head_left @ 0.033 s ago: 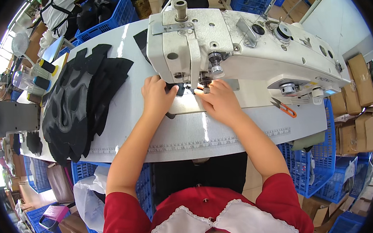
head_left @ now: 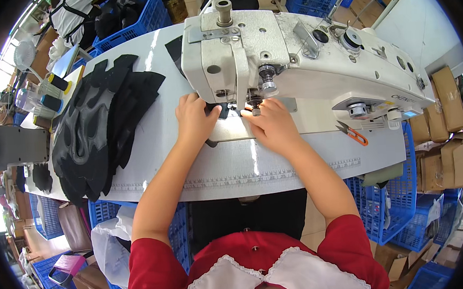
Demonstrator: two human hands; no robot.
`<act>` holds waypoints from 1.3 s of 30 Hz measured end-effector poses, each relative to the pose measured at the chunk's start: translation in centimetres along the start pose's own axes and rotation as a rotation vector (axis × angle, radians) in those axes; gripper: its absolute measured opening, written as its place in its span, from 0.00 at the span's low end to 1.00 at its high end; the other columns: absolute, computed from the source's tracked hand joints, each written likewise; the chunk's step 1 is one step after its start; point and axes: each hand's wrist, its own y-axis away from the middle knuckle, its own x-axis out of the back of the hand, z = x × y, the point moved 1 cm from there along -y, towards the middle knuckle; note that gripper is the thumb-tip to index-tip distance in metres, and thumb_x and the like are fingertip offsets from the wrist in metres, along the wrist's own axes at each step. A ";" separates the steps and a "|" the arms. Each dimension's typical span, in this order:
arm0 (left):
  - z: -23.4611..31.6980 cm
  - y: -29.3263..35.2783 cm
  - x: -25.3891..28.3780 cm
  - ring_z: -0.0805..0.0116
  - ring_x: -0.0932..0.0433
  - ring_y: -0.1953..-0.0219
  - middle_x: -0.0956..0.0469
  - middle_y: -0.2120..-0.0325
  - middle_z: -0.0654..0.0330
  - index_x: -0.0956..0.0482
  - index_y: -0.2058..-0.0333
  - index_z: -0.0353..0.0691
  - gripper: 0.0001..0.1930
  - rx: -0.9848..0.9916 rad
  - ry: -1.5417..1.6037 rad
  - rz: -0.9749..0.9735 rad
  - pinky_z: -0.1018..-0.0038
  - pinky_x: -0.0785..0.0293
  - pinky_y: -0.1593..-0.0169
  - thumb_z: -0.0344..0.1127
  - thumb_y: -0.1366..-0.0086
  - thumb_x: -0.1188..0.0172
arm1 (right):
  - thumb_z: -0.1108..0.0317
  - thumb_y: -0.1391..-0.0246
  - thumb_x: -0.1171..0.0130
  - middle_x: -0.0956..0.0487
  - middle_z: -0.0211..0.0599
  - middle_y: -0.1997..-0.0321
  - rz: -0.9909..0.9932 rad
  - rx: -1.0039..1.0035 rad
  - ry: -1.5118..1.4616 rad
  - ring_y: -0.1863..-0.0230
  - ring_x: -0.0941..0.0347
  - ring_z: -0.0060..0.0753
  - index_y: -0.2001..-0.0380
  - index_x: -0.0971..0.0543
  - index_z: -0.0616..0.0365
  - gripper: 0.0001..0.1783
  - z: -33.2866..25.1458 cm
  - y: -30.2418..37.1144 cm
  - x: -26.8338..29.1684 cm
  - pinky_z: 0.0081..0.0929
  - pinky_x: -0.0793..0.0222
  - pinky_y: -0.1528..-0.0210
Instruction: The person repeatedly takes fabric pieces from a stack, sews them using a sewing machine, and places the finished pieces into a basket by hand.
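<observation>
A white sewing machine [head_left: 301, 64] stands on the grey table, its lit needle area between my hands. My left hand [head_left: 193, 120] is left of the needle, thumb and fingers closed on a piece of black fabric [head_left: 223, 112]. On the other side, my right hand [head_left: 274, 124] has its fingers drawn together close by the presser foot, at the fabric's right edge. The machine head hides part of the fabric and some of my fingertips. A stack of cut black fabric pieces [head_left: 99, 132], the top one with a shiny grey pattern, lies to my left.
Orange-handled thread snips [head_left: 356, 135] lie right of my right hand on the machine bed. A printed ruler [head_left: 266, 176] runs along the table's near edge. Thread spools [head_left: 55, 87] stand at the far left. Blue crates [head_left: 378, 209] and cardboard boxes [head_left: 441, 159] surround the table.
</observation>
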 end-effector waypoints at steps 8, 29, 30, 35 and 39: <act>0.2 0.2 0.2 0.54 0.30 0.54 0.24 0.67 0.59 0.19 0.72 0.36 0.12 0.005 -0.036 -0.039 0.59 0.37 0.53 0.39 0.49 0.33 | 0.72 0.57 0.42 0.22 0.34 0.60 -0.070 -0.052 0.023 0.54 0.29 0.40 0.74 0.23 0.56 0.04 -0.5 -0.2 0.6 0.41 0.37 0.40; 0.9 0.5 0.1 0.56 0.30 0.52 0.24 0.62 0.63 0.18 0.66 0.42 0.12 -0.059 -0.018 -0.080 0.59 0.37 0.53 0.37 0.51 0.32 | 0.73 0.56 0.41 0.24 0.37 0.58 -0.044 -0.034 0.023 0.52 0.30 0.40 0.70 0.22 0.58 0.07 -1.5 -0.2 0.7 0.39 0.35 0.43; 0.8 0.5 0.1 0.56 0.30 0.52 0.24 0.63 0.63 0.18 0.65 0.43 0.12 -0.054 -0.012 -0.080 0.59 0.37 0.53 0.37 0.51 0.32 | 0.73 0.56 0.41 0.24 0.37 0.58 -0.041 -0.034 0.024 0.52 0.30 0.40 0.70 0.22 0.58 0.07 -1.6 -0.2 0.6 0.39 0.35 0.43; 0.7 -0.2 0.1 0.56 0.29 0.54 0.25 0.64 0.62 0.18 0.64 0.45 0.13 -0.033 0.001 -0.102 0.58 0.37 0.52 0.36 0.51 0.33 | 0.73 0.55 0.42 0.24 0.37 0.58 -0.042 -0.029 0.029 0.52 0.30 0.40 0.69 0.22 0.59 0.07 -1.6 -0.2 0.4 0.38 0.35 0.42; 0.5 -0.6 -0.1 0.56 0.29 0.56 0.25 0.65 0.61 0.18 0.65 0.45 0.12 0.004 0.025 -0.139 0.57 0.36 0.53 0.36 0.51 0.33 | 0.73 0.54 0.43 0.24 0.37 0.57 -0.057 -0.033 0.037 0.52 0.30 0.39 0.69 0.22 0.61 0.07 -1.7 -0.2 0.4 0.37 0.35 0.42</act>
